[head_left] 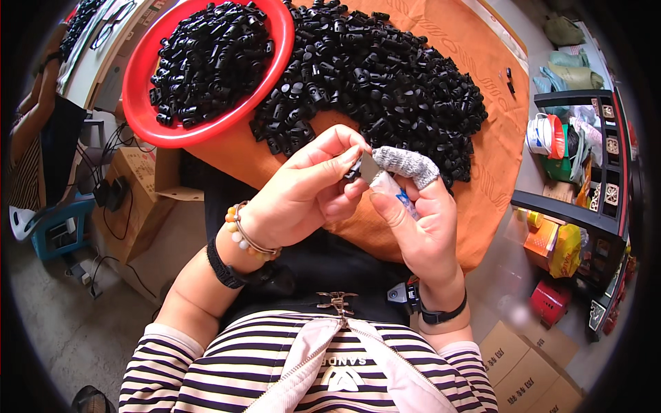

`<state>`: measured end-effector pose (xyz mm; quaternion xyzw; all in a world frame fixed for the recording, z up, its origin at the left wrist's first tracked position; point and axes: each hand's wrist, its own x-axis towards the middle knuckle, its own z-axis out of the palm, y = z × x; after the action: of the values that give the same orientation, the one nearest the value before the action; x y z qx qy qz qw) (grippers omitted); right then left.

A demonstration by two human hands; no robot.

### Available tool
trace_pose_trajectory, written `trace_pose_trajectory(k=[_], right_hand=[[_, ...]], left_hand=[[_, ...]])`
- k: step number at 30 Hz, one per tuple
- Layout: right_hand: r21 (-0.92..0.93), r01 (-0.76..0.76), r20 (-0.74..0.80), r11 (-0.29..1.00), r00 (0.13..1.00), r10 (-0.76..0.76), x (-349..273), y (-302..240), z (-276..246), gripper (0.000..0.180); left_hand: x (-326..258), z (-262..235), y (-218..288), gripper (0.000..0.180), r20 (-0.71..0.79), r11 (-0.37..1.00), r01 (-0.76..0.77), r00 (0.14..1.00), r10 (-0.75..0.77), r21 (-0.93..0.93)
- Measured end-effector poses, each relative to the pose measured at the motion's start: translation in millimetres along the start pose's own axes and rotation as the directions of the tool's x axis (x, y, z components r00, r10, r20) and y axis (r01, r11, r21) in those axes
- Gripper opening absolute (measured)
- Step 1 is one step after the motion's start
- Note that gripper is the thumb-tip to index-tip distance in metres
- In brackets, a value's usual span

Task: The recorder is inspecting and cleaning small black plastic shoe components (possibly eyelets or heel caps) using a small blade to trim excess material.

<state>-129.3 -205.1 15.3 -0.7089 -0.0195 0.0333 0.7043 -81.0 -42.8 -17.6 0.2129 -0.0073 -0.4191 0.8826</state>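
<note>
Between the thumb and fingers of my left hand point(313, 179) is a small black plastic part point(354, 169), mostly covered by the fingertips. My right hand point(427, 220) is closed around a small knife; its flat grey blade point(370, 167) touches or nearly touches the part. White wrapping with blue marks covers the knife's handle point(396, 191). A grey knitted finger cover point(406, 162) sits on my right index finger. Both hands meet in front of a big heap of similar black parts point(372, 69), spread on an orange cloth point(475, 206).
A red basin point(131, 113) full of black parts stands at the left of the heap. Left of the table are a cardboard box point(131, 206), cables, a blue stool point(62, 230) and another person's arm point(41, 103). A dark shelf point(571, 206) and cartons point(523, 365) line the right.
</note>
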Motion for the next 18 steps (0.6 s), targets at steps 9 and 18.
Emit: trace_pose_trajectory(k=[9,18], right_hand=[[-0.059,-0.105,0.035,0.993,0.994,0.107,-3,-5,1,0.045],[0.014,-0.129,0.039,0.992,0.991,0.128,-1,-7,4,0.046]], left_hand=[[1,4,-1,0.012,-0.049,0.989,-0.110,0.992,0.115,0.098],[2,9,-1,0.012,-0.104,0.985,-0.104,0.987,0.119,0.140]])
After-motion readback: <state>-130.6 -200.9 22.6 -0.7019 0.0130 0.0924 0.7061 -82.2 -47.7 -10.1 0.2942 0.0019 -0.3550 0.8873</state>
